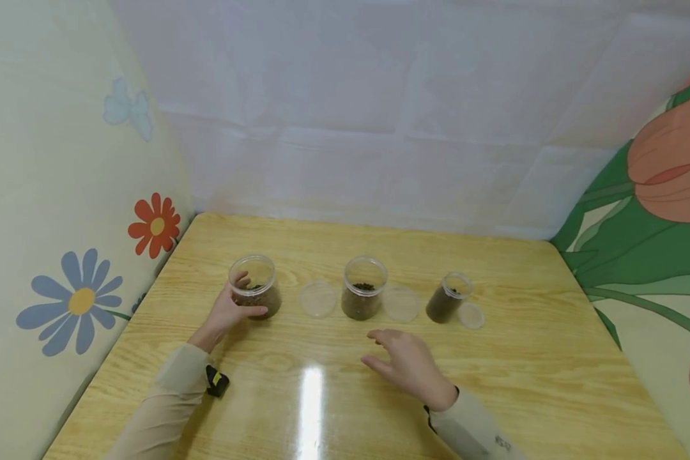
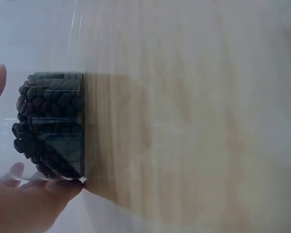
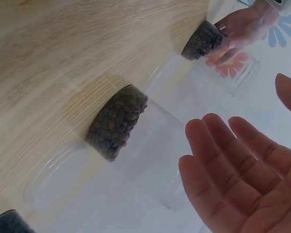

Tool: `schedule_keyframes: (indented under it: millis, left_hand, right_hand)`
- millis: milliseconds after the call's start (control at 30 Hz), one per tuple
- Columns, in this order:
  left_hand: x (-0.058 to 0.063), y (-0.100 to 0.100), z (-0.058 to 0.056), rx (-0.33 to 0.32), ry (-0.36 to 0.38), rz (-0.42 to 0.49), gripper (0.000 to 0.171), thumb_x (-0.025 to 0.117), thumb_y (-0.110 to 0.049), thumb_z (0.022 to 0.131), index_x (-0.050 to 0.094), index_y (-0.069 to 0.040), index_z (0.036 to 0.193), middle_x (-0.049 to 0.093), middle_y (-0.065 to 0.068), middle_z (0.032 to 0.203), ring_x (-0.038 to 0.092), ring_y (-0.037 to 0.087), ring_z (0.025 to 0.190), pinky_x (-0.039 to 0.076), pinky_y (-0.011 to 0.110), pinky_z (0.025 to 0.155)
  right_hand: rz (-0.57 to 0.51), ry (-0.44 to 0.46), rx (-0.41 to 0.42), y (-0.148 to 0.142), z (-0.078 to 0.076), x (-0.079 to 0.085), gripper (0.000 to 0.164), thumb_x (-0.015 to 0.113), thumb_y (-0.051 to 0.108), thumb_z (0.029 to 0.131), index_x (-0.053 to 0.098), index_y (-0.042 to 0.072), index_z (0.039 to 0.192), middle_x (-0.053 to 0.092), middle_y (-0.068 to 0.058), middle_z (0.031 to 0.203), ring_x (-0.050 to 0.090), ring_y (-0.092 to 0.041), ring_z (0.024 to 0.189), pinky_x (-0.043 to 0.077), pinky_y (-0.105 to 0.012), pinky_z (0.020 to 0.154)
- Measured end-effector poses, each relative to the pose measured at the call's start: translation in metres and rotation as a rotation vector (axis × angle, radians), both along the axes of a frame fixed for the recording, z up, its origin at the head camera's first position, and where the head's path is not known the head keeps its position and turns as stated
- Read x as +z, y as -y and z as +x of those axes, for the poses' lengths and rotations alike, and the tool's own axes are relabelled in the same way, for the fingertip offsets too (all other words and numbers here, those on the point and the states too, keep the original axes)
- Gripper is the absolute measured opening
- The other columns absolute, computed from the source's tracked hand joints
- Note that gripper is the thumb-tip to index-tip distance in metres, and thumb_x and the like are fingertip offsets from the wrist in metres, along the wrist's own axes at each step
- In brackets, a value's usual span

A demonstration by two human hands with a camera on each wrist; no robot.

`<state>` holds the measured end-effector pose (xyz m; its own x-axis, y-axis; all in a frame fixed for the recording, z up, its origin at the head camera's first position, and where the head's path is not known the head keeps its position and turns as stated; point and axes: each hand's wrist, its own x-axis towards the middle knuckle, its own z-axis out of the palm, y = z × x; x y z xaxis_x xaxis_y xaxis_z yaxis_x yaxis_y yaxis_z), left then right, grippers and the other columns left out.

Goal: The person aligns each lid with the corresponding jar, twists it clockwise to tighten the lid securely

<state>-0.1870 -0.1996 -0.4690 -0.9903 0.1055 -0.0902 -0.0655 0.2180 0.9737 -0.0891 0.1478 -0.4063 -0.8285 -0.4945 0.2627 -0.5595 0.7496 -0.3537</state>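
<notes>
At the left stands a clear jar (image 1: 269, 301) partly filled with dark beans (image 2: 51, 126), its top uncovered. My left hand (image 1: 226, 317) holds it from the left side, fingers behind and thumb across the front. A second clear jar (image 1: 361, 303) with dark beans stands in the middle. Nearest to it is my right hand (image 1: 407, 361), held above the table with fingers extended and apart from the jar; in the right wrist view the palm (image 3: 252, 189) faces the camera with nothing in it. A narrower jar (image 1: 440, 306) with dark contents stands at the right.
Three clear round lids lie on the wooden table (image 1: 552, 358): one lid (image 1: 319, 300) between the left and middle jars, another lid (image 1: 401, 304) right of the middle jar, and a small lid (image 1: 471, 315) beside the narrow jar. A white backdrop (image 1: 351, 166) hangs behind the table.
</notes>
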Motion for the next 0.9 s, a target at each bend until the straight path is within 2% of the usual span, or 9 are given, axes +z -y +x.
schedule_keyframes:
  millis: [133, 300, 600, 733, 900]
  left_hand:
    - [0.001, 0.002, -0.001, 0.008, 0.019, -0.037, 0.097, 0.078, -0.007, 0.07, 0.013, -0.004, 0.143, 0.021, 0.025, 0.144, 0.014, 0.039, 0.133, 0.009, 0.054, 0.105]
    - [0.0, 0.001, -0.001, -0.002, 0.007, -0.049, 0.096, 0.078, -0.009, 0.071, 0.014, -0.003, 0.142, 0.022, 0.026, 0.143, 0.016, 0.04, 0.132, 0.012, 0.054, 0.105]
    - [0.001, -0.001, 0.0, -0.013, 0.0, -0.04, 0.094, 0.077, -0.01, 0.072, 0.014, -0.002, 0.141, 0.021, 0.026, 0.142, 0.017, 0.041, 0.131, 0.013, 0.055, 0.104]
    - [0.0, -0.001, 0.0, -0.012, -0.006, -0.043, 0.094, 0.077, -0.01, 0.072, 0.014, -0.002, 0.141, 0.022, 0.027, 0.142, 0.018, 0.041, 0.13, 0.015, 0.055, 0.104]
    - [0.0, -0.002, 0.0, -0.01, -0.005, -0.037, 0.094, 0.077, -0.01, 0.072, 0.014, -0.003, 0.141, 0.022, 0.026, 0.142, 0.018, 0.041, 0.13, 0.015, 0.055, 0.104]
  right_hand:
    - [0.034, -0.009, 0.043, 0.01, -0.004, 0.003, 0.032, 0.069, 0.027, 0.08, 0.065, 0.001, 0.1, 0.068, -0.01, 0.093, 0.064, -0.019, 0.077, 0.052, -0.032, 0.064]
    - [0.066, 0.005, 0.076, 0.022, -0.008, 0.007, 0.034, 0.068, 0.029, 0.081, 0.064, 0.003, 0.103, 0.067, -0.01, 0.097, 0.064, -0.021, 0.085, 0.052, -0.034, 0.069]
    - [0.153, -0.028, 0.131, 0.047, -0.021, 0.016, 0.041, 0.068, 0.035, 0.081, 0.063, 0.003, 0.106, 0.064, -0.009, 0.097, 0.06, -0.02, 0.085, 0.05, -0.031, 0.067]
    - [0.177, -0.027, 0.16, 0.058, -0.026, 0.02, 0.044, 0.067, 0.035, 0.081, 0.061, 0.003, 0.111, 0.063, -0.008, 0.103, 0.059, -0.021, 0.09, 0.05, -0.032, 0.073]
    - [0.2, 0.021, 0.161, 0.071, -0.034, 0.023, 0.051, 0.067, 0.035, 0.082, 0.056, 0.003, 0.12, 0.059, -0.011, 0.114, 0.056, -0.023, 0.101, 0.048, -0.033, 0.082]
